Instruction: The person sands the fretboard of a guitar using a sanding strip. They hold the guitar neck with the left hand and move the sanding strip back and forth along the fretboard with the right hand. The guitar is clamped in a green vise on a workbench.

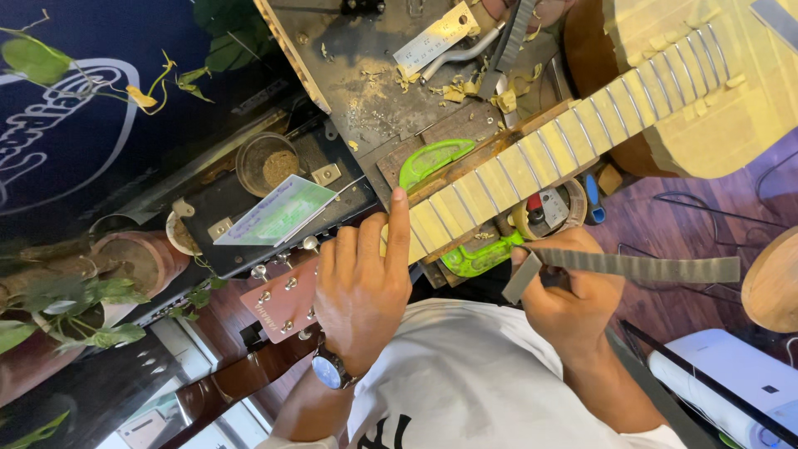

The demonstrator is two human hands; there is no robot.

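An acoustic guitar lies across my lap, its taped fretboard (532,162) running up to the right toward the masked body (706,91). My left hand (362,287) grips the neck by the reddish headstock (278,303), index finger stretched onto the first frets. A wristwatch (331,367) sits on that wrist. My right hand (573,303) holds a long grey metal file (640,268) just below the neck, off the frets.
A green plastic neck rest (436,158) sits under the neck. A workbench (366,66) behind carries a steel ruler (436,37), wood shavings and tools. Potted plants (83,308) stand at left, a black case (274,208) with a card, a white device (731,374) at lower right.
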